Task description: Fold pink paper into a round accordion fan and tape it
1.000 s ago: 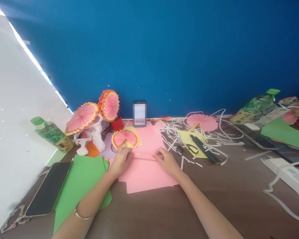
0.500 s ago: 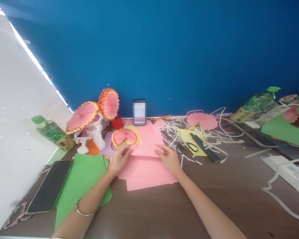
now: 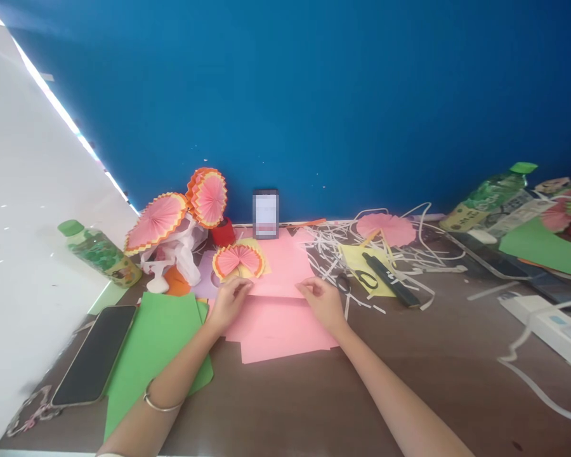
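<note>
Both hands pinch the near edge of a pink sheet of paper (image 3: 278, 279), one at each end. My left hand (image 3: 231, 303) closes on its left corner, thumb and fingers together. On the right corner, my right hand (image 3: 324, 304) does the same. That edge is lifted a little over more pink paper (image 3: 285, 336) lying on the table. Beyond my left hand rests a pleated paper fan (image 3: 239, 260) in pink, yellow and orange. A phone (image 3: 266, 214) stands upright behind the sheet, its screen blurred.
Green paper (image 3: 157, 343) and a dark phone (image 3: 95, 355) lie at left, near a tilted bottle (image 3: 99, 254) and pleated paper flowers (image 3: 157, 222). At right are paper strips (image 3: 330, 247), scissors (image 3: 366, 279), a black box cutter (image 3: 390, 279) and a white power strip (image 3: 547, 336).
My right hand's fingers have drawn slightly closer together on the paper's edge. My left hand and the sheet stay nearly where they were; the view shifts very slightly.
</note>
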Demonstrator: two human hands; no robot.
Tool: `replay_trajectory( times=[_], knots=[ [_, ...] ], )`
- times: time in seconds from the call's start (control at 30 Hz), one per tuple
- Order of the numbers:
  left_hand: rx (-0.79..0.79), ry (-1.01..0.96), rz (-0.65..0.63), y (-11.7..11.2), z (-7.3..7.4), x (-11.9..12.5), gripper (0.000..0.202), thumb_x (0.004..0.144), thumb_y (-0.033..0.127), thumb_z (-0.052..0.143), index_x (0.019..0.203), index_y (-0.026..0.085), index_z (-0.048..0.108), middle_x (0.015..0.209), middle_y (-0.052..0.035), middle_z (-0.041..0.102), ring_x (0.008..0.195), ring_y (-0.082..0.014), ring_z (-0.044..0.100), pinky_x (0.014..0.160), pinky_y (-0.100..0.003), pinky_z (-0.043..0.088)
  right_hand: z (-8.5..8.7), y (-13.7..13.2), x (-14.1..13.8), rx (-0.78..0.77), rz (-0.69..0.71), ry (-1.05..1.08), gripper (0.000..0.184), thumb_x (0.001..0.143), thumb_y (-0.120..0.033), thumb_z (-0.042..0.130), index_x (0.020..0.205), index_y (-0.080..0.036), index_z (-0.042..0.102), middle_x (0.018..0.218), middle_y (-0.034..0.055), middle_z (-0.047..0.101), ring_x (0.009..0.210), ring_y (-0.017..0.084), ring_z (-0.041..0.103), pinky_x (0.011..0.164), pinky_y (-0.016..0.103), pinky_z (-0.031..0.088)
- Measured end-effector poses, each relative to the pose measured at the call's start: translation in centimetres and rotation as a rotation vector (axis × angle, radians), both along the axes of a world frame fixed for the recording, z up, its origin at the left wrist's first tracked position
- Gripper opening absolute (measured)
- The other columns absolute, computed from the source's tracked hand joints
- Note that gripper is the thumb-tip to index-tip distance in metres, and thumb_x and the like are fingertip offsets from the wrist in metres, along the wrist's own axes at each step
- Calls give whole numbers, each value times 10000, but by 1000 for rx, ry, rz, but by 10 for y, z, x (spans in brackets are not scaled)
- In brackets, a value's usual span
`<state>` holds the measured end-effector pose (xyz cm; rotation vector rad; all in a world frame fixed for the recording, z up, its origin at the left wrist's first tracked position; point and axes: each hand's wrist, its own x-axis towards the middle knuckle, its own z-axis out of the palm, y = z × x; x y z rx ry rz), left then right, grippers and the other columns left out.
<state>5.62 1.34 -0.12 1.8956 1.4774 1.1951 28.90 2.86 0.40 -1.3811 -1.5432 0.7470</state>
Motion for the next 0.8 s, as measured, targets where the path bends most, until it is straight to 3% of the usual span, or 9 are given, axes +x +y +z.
replay_trajectory(
  times=[0.3, 0.57, 0.67, 0.8],
  knots=[
    [-55, 18, -107, -1, 3, -1, 189, 844, 285, 420, 778, 174, 557, 721, -18, 571, 677, -134, 525, 624, -243, 414, 4, -3, 2, 124, 2, -143, 210, 753, -387, 546, 643, -209, 564, 661, 18, 623, 619, 167, 556, 631, 289, 427],
    [-120, -11, -196, -9, 11, 10, 252, 796, 339, 520, 980, 183, 591, 833, -44, 613, 763, -157, 563, 703, -278, 446, 10, -10, 4, 249, 249, -312, 206, 827, -370, 483, 702, -224, 558, 706, 28, 604, 661, 161, 559, 637, 273, 418],
    [-139, 5, -252, -11, 13, 19, 244, 767, 356, 570, 929, 183, 626, 908, -61, 638, 838, -175, 575, 760, -293, 442, 11, -12, 1, 264, 298, -305, 207, 831, -364, 485, 703, -217, 554, 705, 28, 600, 660, 156, 557, 651, 273, 421],
    [-153, -19, -256, -12, 13, 24, 203, 796, 342, 535, 812, 185, 662, 804, -48, 655, 749, -162, 586, 689, -272, 450, 12, -14, -1, 256, 298, -278, 199, 825, -350, 495, 692, -215, 554, 687, 26, 594, 631, 150, 545, 625, 271, 420]
  ],
)
